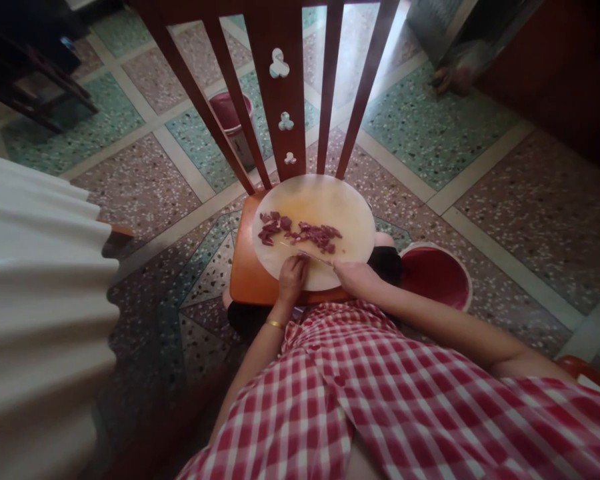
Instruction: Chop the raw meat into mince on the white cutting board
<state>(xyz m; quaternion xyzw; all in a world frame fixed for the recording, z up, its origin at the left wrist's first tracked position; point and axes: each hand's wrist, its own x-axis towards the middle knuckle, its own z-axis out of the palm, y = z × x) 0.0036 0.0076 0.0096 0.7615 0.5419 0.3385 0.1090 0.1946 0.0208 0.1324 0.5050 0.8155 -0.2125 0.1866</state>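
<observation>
- far left: white cloth [45, 300], wavy edge.
- behind chair, through the slats: pink bucket [223, 110] on tiled floor [145, 163], reddish inside, contents can't tell.
- middle: wooden chair [243, 263], clover cut-outs in backrest; seat bears round white board [335, 193], flat, yellowish stain toward its far side.
- on board, left: meat chunks [275, 223], dark red, loose heap.
- left hand [293, 275]: at board's near edge, by the blade, fingers bent and drawn together; can't tell if pinching anything. gold bangle [275, 325] on wrist.
- on board, about the middle: chopped meat [317, 235], smaller bits, loosely spread, just beside the chunks.
- knife [313, 257]: thin, slanting over board's near part, in front of the meat.
- right hand [357, 277]: closed round knife's handle end, over board's near right edge.
- right, on floor: red basin [440, 273], pale rim, partly behind right forearm, contents can't tell.
</observation>
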